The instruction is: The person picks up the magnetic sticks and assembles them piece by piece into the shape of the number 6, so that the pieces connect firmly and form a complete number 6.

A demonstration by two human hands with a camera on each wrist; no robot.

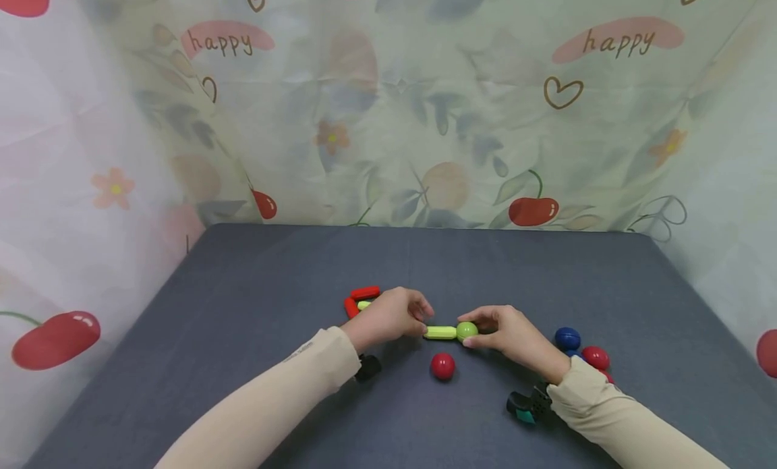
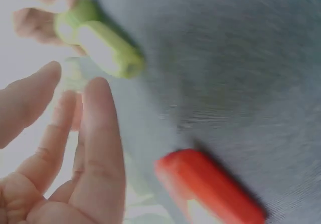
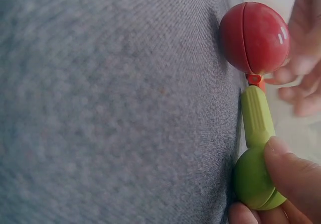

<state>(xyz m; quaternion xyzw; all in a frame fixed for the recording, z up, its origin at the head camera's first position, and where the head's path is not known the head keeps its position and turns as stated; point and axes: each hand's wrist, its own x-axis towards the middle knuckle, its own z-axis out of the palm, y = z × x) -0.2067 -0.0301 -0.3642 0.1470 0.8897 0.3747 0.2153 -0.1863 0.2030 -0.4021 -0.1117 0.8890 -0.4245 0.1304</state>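
My right hand (image 1: 510, 337) pinches a green ball (image 1: 467, 330) between thumb and fingers, low over the table. A light green rod (image 1: 440, 333) extends left from the ball, touching it, as the right wrist view also shows. At the rod's far end is my left hand (image 1: 394, 315). Its fingers (image 2: 103, 133) are loosely extended and hold nothing, and a gap separates them from the rod (image 2: 110, 50) in the left wrist view. A red ball (image 1: 442, 366) lies on the table just in front of the rod, between the two hands.
Two red rods (image 1: 365, 293) and a partly hidden light green rod (image 1: 363, 306) lie beyond the left hand. Blue balls (image 1: 567, 339) and red balls (image 1: 595, 357) cluster beside the right forearm, partly covered by it. A patterned curtain (image 1: 400, 118) borders the dark table (image 1: 273, 266).
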